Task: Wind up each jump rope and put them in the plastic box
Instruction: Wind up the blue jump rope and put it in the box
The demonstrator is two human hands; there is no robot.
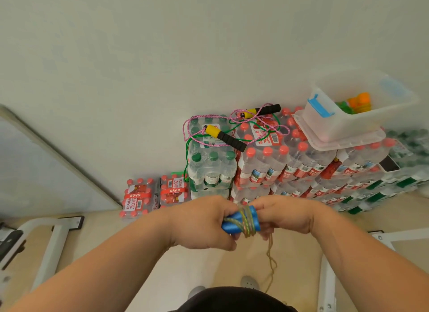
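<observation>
My left hand (204, 221) grips the blue handles (234, 222) of a jump rope, with several turns of its yellowish cord (248, 221) wound round them. My right hand (287, 216) pinches that cord just right of the handles; the loose end hangs down toward the floor. A pink rope with yellow-and-black handles (224, 136) and a green rope (186, 158) lie tangled on the stacked water bottles. The clear plastic box (343, 123) with blue latches stands at the upper right on its lid, holding an orange-and-green rope (355, 102).
Shrink-wrapped packs of water bottles (267, 167) are stacked against the white wall; two smaller packs (153, 195) sit on the floor to the left. White metal table legs (53, 244) stand left and right. A phone (390, 164) lies on the bottles at right.
</observation>
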